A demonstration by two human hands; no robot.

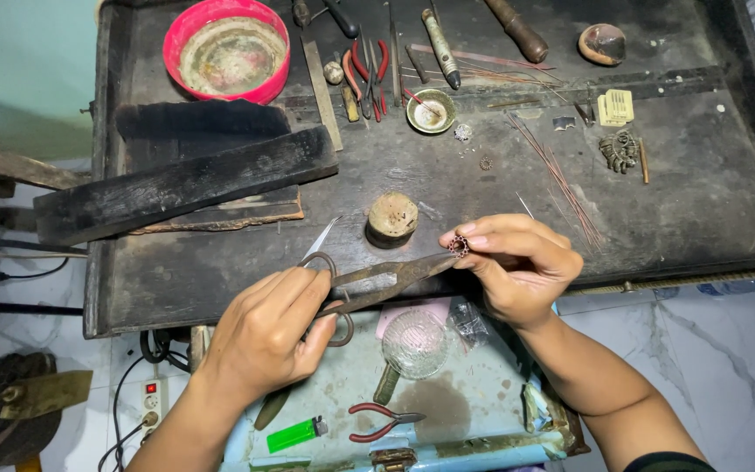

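Shears [377, 284], old and rust-brown, lie in the left hand [268, 332], whose fingers are closed through the loop handles; the blades stand nearly closed, their tip reaching to a small ring-shaped metal piece [459, 246]. That piece is pinched between thumb and fingertips of the right hand [517, 267], held just above the front edge of the dark, scorched table [692, 210]. It is too small to make out in detail: only a round, ribbed outline shows, and most of it is covered by the fingertips. Whether the blade touches it cannot be told.

Just behind the shears stands a short round wooden block [392, 218]. A bundle of thin copper wires [561, 179] lies to the right, and a red bowl [226, 51] sits at the far left corner, its top rim cut off by the frame. Tools along the far edge are also cut off. Below the hands, a pale blue box [465, 419] carries a glass dish [415, 343], red-handled pliers [384, 421] and a green lighter [294, 434]; its near edge runs out of view.
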